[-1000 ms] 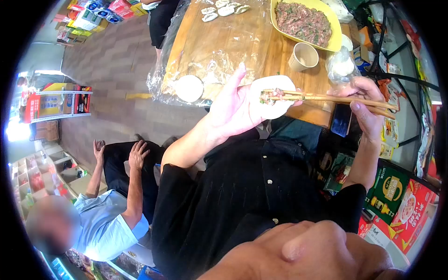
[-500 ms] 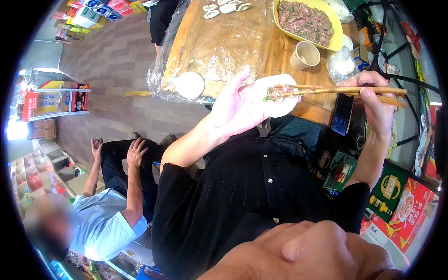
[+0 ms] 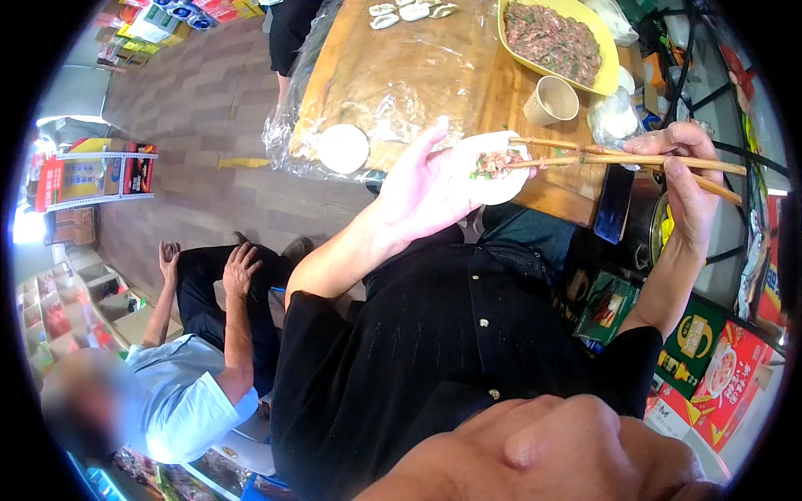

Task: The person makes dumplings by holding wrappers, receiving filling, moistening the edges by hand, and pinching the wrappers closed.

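Note:
Resting on the palm and fingers of my left hand (image 3: pixel 418 185), thumb spread away, is a round white dumpling wrapper (image 3: pixel 502 190). A small lump of minced meat filling (image 3: pixel 494 164) with green bits sits on it. My right hand (image 3: pixel 687 171) grips a pair of wooden chopsticks (image 3: pixel 618 158). Their tips are parted over the wrapper, beside the filling. Beyond my hands, a yellow bowl (image 3: pixel 615 68) holds more of the meat mixture, and a paper cup (image 3: pixel 551 101) stands near it. Another wrapper (image 3: pixel 342 149) lies flat at the table's near left corner.
Clear plastic film covers part of the wooden table (image 3: pixel 334 79). Several folded dumplings (image 3: pixel 413 12) lie at its far side. A plastic bag with white rounds (image 3: pixel 616 117) and a dark phone (image 3: pixel 613 204) are at the right. A seated person in a light blue shirt (image 3: pixel 188 392) is at lower left.
My right hand has drawn the chopsticks back to the right and their tips have parted from the filling. The filling stays on the wrapper in my left hand.

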Demonstrator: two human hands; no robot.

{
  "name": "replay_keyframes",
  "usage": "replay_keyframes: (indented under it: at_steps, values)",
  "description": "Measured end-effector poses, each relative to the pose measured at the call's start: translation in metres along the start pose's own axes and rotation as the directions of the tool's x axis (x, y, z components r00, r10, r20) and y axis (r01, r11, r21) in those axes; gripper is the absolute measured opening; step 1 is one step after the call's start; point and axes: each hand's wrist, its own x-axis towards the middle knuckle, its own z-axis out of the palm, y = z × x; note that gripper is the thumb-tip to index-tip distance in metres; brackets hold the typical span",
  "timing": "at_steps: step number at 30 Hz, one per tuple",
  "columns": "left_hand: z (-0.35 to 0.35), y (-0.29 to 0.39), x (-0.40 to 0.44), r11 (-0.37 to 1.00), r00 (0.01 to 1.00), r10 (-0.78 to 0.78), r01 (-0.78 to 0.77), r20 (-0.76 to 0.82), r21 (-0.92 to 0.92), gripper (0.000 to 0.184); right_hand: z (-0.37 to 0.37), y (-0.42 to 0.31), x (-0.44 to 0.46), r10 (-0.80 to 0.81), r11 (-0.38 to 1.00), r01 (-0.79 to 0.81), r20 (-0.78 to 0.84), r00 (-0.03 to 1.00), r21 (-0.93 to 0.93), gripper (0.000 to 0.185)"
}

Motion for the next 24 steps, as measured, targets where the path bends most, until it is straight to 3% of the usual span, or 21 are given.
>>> replay_keyframes:
  at_steps: [7, 15, 17, 21, 24]
  values:
    - [-0.003, 0.001, -0.005, 0.999, 1.000, 0.007, -0.007, -0.004, -0.048, 0.072, -0.002, -0.003, -0.003, -0.015, 1.000, 0.016, -0.101, 0.995, 0.014, 0.019]
    - [-0.006, 0.000, -0.004, 0.996, 0.999, 0.015, -0.012, 0.037, -0.092, 0.075, 0.028, -0.006, 0.010, -0.113, 0.965, 0.135, 0.108, 0.988, -0.223, 0.016]
    - [-0.005, 0.000, -0.005, 0.996, 0.999, 0.015, -0.013, 0.030, -0.091, 0.075, 0.031, -0.003, 0.011, -0.103, 0.973, 0.120, 0.098, 0.990, -0.196, 0.015]
    - [-0.007, 0.002, -0.011, 0.994, 0.998, 0.032, -0.026, 0.052, -0.107, 0.073, 0.023, 0.002, 0.009, -0.132, 0.985, 0.132, 0.001, 0.991, -0.108, 0.015]
    - [-0.017, 0.004, -0.013, 0.995, 0.996, 0.073, -0.069, 0.055, -0.077, 0.069, -0.015, 0.033, -0.012, -0.045, 0.998, 0.038, -0.130, 0.990, -0.053, 0.020]
